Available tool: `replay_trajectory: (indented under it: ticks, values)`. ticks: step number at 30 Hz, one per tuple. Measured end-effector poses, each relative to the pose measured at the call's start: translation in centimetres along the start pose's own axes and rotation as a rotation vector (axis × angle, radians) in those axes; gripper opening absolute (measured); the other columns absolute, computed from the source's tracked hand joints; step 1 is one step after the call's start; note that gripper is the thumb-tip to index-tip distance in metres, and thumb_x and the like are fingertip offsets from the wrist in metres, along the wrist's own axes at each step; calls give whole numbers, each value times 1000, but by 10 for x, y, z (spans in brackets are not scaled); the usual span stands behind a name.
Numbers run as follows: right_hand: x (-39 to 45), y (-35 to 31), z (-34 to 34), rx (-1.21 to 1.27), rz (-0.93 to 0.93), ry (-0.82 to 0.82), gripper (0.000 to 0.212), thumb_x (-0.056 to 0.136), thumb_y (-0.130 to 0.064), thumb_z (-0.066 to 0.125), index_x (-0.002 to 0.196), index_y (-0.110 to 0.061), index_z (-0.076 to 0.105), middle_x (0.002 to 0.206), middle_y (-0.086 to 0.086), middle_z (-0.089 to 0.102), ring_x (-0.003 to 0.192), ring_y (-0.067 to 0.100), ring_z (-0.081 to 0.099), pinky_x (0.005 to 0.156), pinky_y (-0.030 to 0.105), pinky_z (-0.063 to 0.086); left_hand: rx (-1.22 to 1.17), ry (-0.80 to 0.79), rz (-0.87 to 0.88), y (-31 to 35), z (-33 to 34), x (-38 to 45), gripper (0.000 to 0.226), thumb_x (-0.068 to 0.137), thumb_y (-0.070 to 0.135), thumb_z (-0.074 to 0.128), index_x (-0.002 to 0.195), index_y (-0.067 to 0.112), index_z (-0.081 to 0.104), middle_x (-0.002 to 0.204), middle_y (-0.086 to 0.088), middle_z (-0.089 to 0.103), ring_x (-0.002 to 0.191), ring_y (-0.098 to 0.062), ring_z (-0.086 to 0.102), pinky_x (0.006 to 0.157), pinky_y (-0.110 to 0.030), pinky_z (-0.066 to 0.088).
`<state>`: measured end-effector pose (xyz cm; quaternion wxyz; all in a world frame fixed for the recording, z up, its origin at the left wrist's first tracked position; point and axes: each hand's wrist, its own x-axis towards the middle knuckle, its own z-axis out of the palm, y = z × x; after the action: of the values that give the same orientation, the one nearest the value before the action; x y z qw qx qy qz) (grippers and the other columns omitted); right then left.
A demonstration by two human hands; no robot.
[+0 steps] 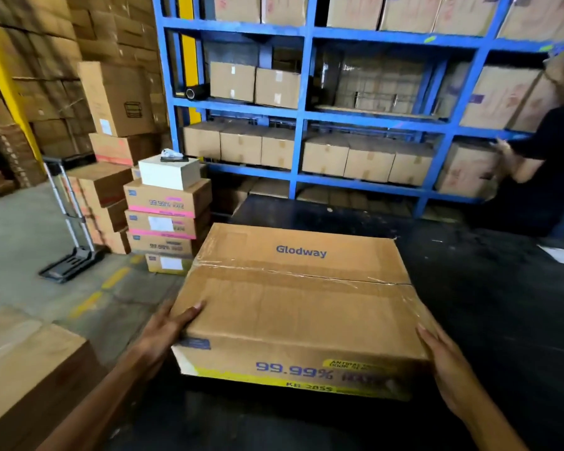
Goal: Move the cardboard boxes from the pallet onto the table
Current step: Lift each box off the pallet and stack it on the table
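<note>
From the head camera, a cardboard box (298,307) marked "Glodway" sits at the near edge of the dark table (489,307). The left hand (168,327) presses flat against its left side, and the right hand (445,356) against its right side, clasping it between them. Past the table stands a blue rack (302,115) full of boxes; a stack of boxes (166,219) sits on the floor to the left.

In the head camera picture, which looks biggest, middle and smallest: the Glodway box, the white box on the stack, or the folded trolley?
1. Glodway box, though it is nearest the camera.
2. Folded trolley, tall and thin.
3. White box.
</note>
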<state>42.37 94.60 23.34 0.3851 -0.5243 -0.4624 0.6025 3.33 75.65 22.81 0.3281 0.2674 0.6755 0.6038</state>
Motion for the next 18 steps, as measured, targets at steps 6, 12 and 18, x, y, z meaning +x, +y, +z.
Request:
replay_trajectory:
  ticks: [6, 12, 18]
  values:
    - [99, -21, 47, -19, 24, 34, 46, 98, -33, 48, 143, -27, 43, 123, 3, 57, 100, 19, 57, 99, 45, 43, -29, -60, -107, 6, 14, 137, 32, 84, 30, 71, 114, 23, 64, 110, -6, 74, 95, -24, 72, 81, -36, 56]
    - [175, -24, 75, -51, 68, 78, 49, 98, -36, 46, 145, -28, 39, 133, 2, 52, 117, 27, 52, 106, 52, 38, -30, -96, -172, -2, 30, 230, 71, 62, 49, 81, 124, 23, 61, 114, -9, 72, 98, -28, 71, 91, -49, 55]
    - [211, -16, 80, -59, 79, 166, 47, 97, -40, 47, 143, -34, 41, 136, 4, 53, 117, 28, 55, 101, 53, 44, -45, -103, -144, -5, 44, 274, 61, 78, 34, 75, 134, 21, 54, 118, -10, 69, 103, -28, 69, 93, -45, 54]
